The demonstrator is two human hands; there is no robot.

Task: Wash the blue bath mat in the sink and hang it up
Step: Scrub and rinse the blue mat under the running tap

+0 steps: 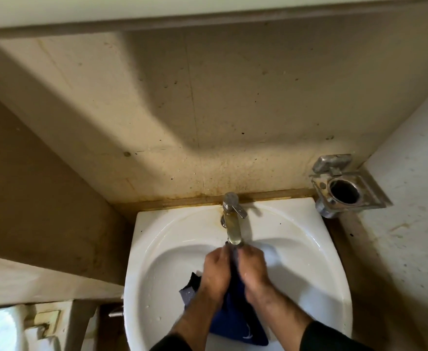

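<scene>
**Two hands scrub a blue mat under a tap**

Seen from above, a white sink sits against a stained beige wall. A person leans over it with both forearms reaching in. The task looks to be in its washing stage: the mat is in the basin, bunched up and dark as if wet, and it has not been hung. Rinsing, wringing and hanging all appear to remain. Whether water is running from the tap is too blurred to tell.

The left hand and right hand are pressed close together just below the tap's spout, each with fingers curled around a fold of the mat between them, as if rubbing cloth against cloth. The rest of the mat hangs down between the wrists toward the near rim, with one corner poking out to the left of the left hand.

A metal holder is fixed to the wall to the right of the sink.
</scene>
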